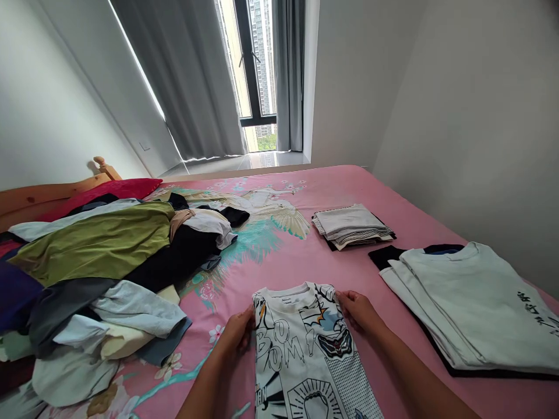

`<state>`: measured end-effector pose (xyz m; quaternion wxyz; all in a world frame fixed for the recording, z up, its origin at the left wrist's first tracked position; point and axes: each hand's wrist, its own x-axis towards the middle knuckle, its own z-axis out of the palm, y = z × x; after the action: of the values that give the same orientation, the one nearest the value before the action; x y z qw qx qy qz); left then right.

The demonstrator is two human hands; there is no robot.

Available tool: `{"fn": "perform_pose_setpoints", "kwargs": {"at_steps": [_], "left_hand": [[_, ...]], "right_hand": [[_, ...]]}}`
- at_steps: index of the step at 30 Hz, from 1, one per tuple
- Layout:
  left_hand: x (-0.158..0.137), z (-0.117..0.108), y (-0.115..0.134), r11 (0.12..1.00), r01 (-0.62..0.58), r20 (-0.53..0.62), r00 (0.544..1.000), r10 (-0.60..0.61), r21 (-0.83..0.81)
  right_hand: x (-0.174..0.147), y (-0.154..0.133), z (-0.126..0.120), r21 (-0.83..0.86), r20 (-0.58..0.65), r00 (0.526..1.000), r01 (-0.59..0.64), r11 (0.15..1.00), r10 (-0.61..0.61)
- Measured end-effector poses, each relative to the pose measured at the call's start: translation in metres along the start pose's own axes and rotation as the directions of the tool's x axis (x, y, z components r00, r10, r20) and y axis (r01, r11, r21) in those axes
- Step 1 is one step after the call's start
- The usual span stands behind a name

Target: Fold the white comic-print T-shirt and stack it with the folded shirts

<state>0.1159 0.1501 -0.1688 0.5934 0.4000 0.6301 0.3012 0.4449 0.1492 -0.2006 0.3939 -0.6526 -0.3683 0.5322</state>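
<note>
A white T-shirt (301, 343) with comic-style print lies on the bed in front of me, its sides folded in and its collar pointing away. My left hand (241, 331) is closed on the left shoulder edge of the shirt. On the opposite shoulder, my right hand (357, 309) pinches the fabric between thumb and fingers. The shirt's lower end runs out of the bottom of the view.
Loose clothes (100, 250) form a big heap on the left. Folded white T-shirts (476, 308) are stacked at right, and a smaller stack of folded grey cloths (349, 226) sits farther back. A pink floral bedsheet (279, 262) covers the bed, with a red pillow (131, 187) near the headboard.
</note>
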Motion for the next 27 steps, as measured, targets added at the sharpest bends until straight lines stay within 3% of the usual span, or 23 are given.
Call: {"fn": "perform_pose_setpoints", "kwargs": {"at_steps": [4, 21, 27], "left_hand": [[0.007, 0.002, 0.007, 0.996, 0.033, 0.001, 0.999, -0.033, -0.079], [0.02, 0.012, -0.003, 0.983, -0.031, -0.221, 0.975, -0.009, -0.179], [0.024, 0.01, 0.001, 0.982, -0.004, -0.204, 0.978, -0.035, -0.187]], "right_hand": [[0.009, -0.002, 0.004, 0.014, -0.018, 0.999, 0.027, 1.0, -0.027], [0.019, -0.002, 0.007, -0.048, -0.132, 0.982, 0.128, 0.991, -0.134], [0.024, -0.004, 0.008, -0.088, -0.115, 0.978, 0.165, 0.982, -0.174]]}}
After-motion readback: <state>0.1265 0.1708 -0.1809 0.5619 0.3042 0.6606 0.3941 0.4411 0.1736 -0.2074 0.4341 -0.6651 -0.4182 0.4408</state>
